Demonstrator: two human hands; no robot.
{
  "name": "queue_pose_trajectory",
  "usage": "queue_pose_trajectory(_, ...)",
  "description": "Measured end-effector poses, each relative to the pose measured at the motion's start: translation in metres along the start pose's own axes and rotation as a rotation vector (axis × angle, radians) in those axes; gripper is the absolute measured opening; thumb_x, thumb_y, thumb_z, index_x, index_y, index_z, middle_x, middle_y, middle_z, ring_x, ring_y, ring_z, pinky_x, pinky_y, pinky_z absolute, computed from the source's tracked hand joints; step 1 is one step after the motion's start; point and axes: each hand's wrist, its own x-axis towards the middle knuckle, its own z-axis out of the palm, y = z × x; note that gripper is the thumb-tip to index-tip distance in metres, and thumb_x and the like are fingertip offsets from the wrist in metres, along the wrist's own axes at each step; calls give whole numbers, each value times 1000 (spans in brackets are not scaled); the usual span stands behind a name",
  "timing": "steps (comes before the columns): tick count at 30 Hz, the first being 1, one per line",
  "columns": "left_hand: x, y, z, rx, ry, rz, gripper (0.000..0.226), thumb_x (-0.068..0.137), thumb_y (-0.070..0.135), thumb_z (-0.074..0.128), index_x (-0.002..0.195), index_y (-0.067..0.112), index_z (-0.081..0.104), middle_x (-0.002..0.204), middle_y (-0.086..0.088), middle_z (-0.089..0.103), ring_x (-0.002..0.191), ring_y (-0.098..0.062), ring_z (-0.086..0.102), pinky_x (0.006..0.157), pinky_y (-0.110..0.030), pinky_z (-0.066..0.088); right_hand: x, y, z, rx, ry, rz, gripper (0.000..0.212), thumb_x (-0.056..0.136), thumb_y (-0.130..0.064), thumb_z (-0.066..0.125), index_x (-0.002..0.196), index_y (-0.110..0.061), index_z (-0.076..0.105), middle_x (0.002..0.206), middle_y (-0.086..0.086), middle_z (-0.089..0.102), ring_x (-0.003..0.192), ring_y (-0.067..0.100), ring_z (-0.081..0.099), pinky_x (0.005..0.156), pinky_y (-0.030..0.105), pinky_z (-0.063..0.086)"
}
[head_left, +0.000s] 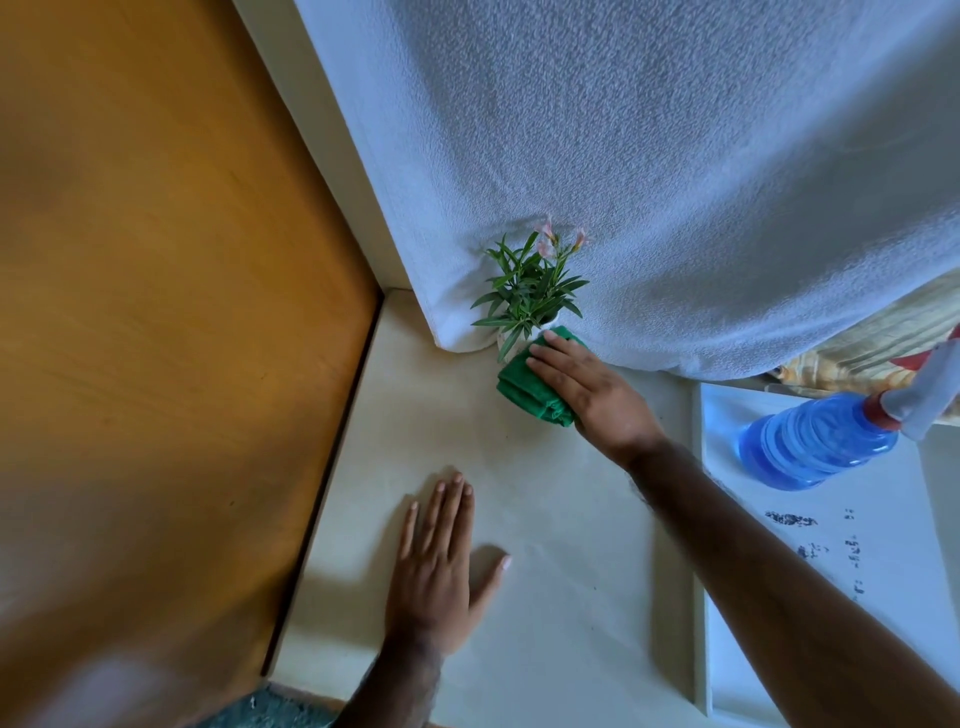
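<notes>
Pressing green cloth (519, 391) on cream ledge (571, 597) with right hand (587, 395), fingers straight. Blocked ahead by potted plant (524, 286), touching cloth, curtain (675, 182) behind. Left hand (436, 561) flat on ledge, fingers released. Spray bottle (821, 441) off right.

Plant (524, 291) and white cloth (675, 182) block the far edge; nearer tabletop (561, 545) lies open

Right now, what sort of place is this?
Likely a window ledge in a home: a white curtain hangs over it, a small potted plant stands on it, and the right hand presses a green cloth down beside the plant.
</notes>
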Motion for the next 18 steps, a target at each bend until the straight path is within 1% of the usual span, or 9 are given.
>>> queue_pose_trajectory(3,1,-1,2,4,-1,2,94,100,72,40,167,12,17,178,-7,18,164,-24,17,129,-58,31,-10,4,6,40,-29,82,53,88,19,61,138,2,58,148,17,54,142,38,43,116,53,38)
queue_pose_trajectory(6,0,-2,3,8,10,9,92,100,71,41,167,11,18,178,-7,19,164,-24,18,129,-58,30,-22,4,12,103,-113,202,58,83,20,62,137,0,59,148,16,54,143,37,42,115,52,40)
queue_pose_trajectory(9,0,-1,2,10,21,12,92,100,70,42,167,11,19,177,-8,21,164,-25,19,128,-59,30,-21,4,13,123,-169,258,61,81,21,59,138,-2,60,148,15,54,144,34,42,115,49,40)
queue_pose_trajectory(11,0,-1,1,9,23,12,92,100,70,42,166,11,20,177,-8,22,164,-25,21,128,-59,31,-18,3,11,119,-170,272,64,79,22,57,137,-4,60,147,13,56,142,32,45,113,47,43)
queue_pose_trajectory(14,0,-2,0,9,18,14,91,100,70,40,166,10,21,176,-9,24,163,-26,23,127,-59,33,-24,-2,1,92,-132,246,65,76,22,59,136,-5,62,143,13,60,139,30,50,110,46,47)
queue_pose_trajectory(18,1,0,-3,-1,9,12,91,100,69,41,165,9,24,175,-10,26,162,-28,26,128,-58,32,-42,-18,-19,57,-67,198,65,78,23,62,137,-4,60,144,13,59,140,30,48,114,47,42)
